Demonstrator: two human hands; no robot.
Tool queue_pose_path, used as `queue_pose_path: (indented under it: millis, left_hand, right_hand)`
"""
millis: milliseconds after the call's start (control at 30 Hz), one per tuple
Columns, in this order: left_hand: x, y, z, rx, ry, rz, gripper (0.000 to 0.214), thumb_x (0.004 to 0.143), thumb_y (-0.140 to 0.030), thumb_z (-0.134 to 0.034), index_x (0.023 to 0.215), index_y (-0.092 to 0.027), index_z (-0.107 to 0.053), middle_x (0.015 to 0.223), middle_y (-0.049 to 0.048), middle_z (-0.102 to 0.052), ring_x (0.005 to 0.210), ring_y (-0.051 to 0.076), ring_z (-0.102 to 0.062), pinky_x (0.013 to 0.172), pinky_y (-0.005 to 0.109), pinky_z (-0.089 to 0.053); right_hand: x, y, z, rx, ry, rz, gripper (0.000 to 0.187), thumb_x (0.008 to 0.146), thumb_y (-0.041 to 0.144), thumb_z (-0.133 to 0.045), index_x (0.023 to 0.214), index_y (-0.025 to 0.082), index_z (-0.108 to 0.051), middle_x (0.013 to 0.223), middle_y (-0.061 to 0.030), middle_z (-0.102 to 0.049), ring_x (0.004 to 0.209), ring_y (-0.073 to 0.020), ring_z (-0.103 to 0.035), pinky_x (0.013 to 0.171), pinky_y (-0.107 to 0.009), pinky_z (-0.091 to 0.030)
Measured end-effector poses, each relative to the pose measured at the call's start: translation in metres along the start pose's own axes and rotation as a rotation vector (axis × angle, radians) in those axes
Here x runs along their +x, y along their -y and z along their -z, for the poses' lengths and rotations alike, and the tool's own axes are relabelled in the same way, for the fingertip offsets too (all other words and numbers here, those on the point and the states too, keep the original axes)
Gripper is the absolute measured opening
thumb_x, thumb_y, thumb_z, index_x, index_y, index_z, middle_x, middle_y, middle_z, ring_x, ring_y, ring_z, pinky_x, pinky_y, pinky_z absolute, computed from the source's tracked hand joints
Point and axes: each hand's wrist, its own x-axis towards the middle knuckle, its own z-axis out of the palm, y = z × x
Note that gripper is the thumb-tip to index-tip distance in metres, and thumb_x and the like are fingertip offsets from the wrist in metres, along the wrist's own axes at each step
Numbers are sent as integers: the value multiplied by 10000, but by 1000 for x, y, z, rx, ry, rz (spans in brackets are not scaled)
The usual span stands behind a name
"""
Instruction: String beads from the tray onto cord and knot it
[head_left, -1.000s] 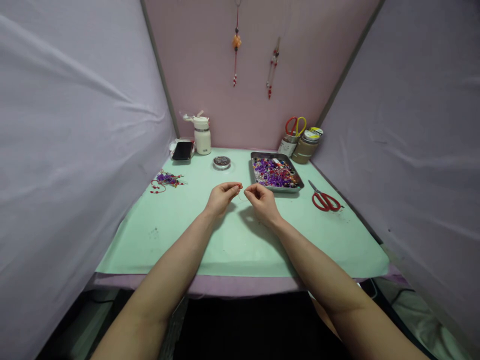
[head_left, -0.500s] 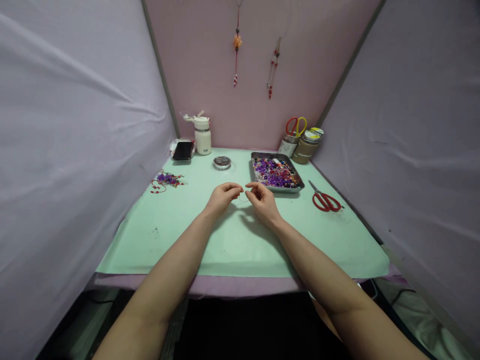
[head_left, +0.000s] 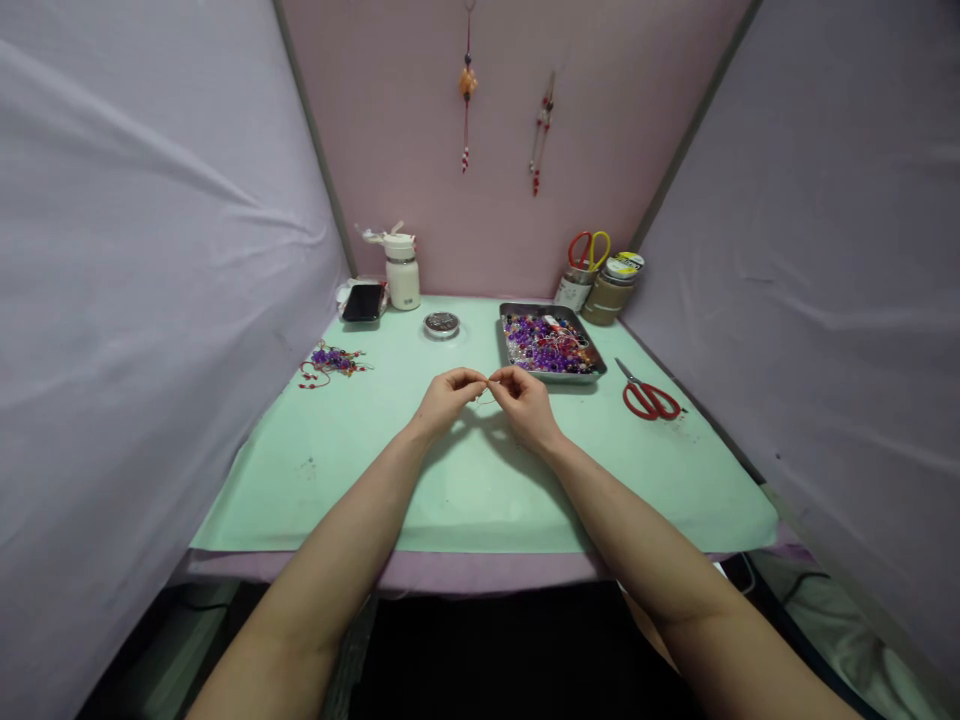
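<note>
My left hand (head_left: pixel 447 398) and my right hand (head_left: pixel 526 402) meet over the middle of the green mat (head_left: pixel 480 470), fingertips pinched and almost touching. A thin thread (head_left: pixel 485 398) loops between them; anything on it is too small to make out. A metal tray (head_left: pixel 513 361) of purple, red and clear beads lies just beyond my right hand.
Red scissors (head_left: pixel 649 398) lie right of the tray. At the back stand a white bottle (head_left: pixel 402 271), a phone (head_left: pixel 363 301), a small round tin (head_left: pixel 441 323), and jars (head_left: pixel 609 285) holding more scissors. Finished bead strands (head_left: pixel 330 362) lie at the left. Fabric walls close in on three sides.
My two hands have drawn closer together until the pinched fingertips nearly meet. The view shifted slightly.
</note>
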Motion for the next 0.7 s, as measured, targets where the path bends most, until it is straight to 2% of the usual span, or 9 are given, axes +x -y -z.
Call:
queue_pose_path:
  millis: [267,533,700]
  left_hand:
    - [-1,1,-1,94,-91,-47,180,675,-332,-658,749,-169,-684,737,32,-660,718,159,-574,701,294,-445]
    - [0,2,-1,120,-112,-62,197,677,-343,-667,753,-164,-699,763,46,-682,741,170,-589,714,300,-458]
    - [3,3,3,109,-160,-35,206,665,-342,-670,754,-159,-698,738,35,-673,711,156,-573,714,296,-437]
  right_hand:
    - [0,1,0,-57,14,42,152,799,356,-586,748,214,-565,688,-1,-535,622,-148,-450,611,-294,-368]
    - [2,-5,-2,-97,-2,92,119,849,321,-500,785,222,-482,762,-9,-485,708,-163,-460,674,-307,-377]
    - [3,-9,1,-70,-74,58,124,873,342,-466,832,226,-449,768,-2,-453,698,-156,-437,662,-303,-369]
